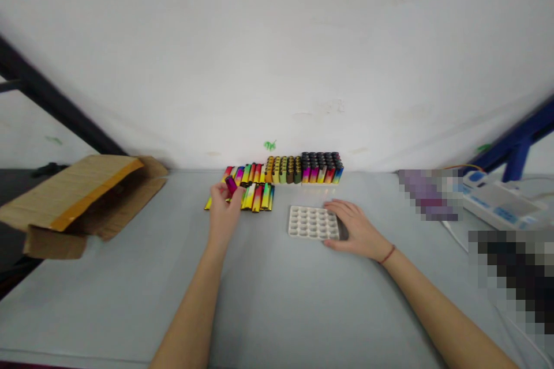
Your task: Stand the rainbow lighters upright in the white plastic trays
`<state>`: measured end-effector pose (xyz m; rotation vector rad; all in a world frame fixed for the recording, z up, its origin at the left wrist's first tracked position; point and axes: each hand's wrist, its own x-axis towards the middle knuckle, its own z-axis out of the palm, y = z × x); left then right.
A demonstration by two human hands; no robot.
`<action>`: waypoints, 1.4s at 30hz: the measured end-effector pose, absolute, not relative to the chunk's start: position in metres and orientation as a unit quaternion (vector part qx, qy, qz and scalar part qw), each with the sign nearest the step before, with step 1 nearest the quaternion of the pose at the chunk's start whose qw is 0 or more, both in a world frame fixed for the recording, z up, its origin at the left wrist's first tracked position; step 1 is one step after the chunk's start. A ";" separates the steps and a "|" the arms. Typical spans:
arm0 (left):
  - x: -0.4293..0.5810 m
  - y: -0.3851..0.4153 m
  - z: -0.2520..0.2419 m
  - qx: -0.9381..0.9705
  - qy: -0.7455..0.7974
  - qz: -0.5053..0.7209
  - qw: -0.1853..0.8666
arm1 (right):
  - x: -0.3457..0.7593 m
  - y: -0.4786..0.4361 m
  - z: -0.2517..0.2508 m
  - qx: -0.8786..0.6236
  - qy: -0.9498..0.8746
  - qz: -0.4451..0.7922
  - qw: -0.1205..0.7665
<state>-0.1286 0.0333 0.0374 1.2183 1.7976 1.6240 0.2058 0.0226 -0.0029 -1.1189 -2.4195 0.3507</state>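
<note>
left hand [224, 220]: was clenched on a magenta lighter [231, 185], pinching it upright between thumb and fingers at centre left of the frame, just above the loose lighters [257, 197].

right hand [357, 232]: lay open, grasping nothing, its fingers over the right edge of a white moulded tray [312, 236], apparently steadying it.

tray: sat flat at centre on the grey table [130, 305], its rows of pockets showing no lighters.

standing lighters [322, 170]: stood in rows at upper centre, packed tight, which seemed to keep them upright.

arms: both reached forward from the bottom of the frame, the right angling in from lower right with a red thread bracelet [387, 254] at the wrist.

upper left: a cardboard box [78, 196] with yellow tape lay well apart.

far right: a white electronic device [497, 199] sat beside pixelated objects that could not be made out.
</note>
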 end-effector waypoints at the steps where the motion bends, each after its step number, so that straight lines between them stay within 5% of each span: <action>1: -0.120 0.032 0.039 0.429 0.620 0.608 0.248 | 0.206 0.023 -0.003 -0.405 -0.877 0.127 0.225; 7: -0.074 0.012 0.049 0.394 0.515 0.617 0.446 | 0.205 0.022 -0.003 -0.404 -0.877 0.128 0.227; 14: -0.059 0.011 0.044 0.347 0.442 0.613 0.556 | 0.206 0.022 -0.004 -0.404 -0.878 0.123 0.227; 42: -0.040 -0.004 0.038 0.348 0.488 0.573 0.560 | 0.205 0.021 -0.001 -0.406 -0.879 0.118 0.220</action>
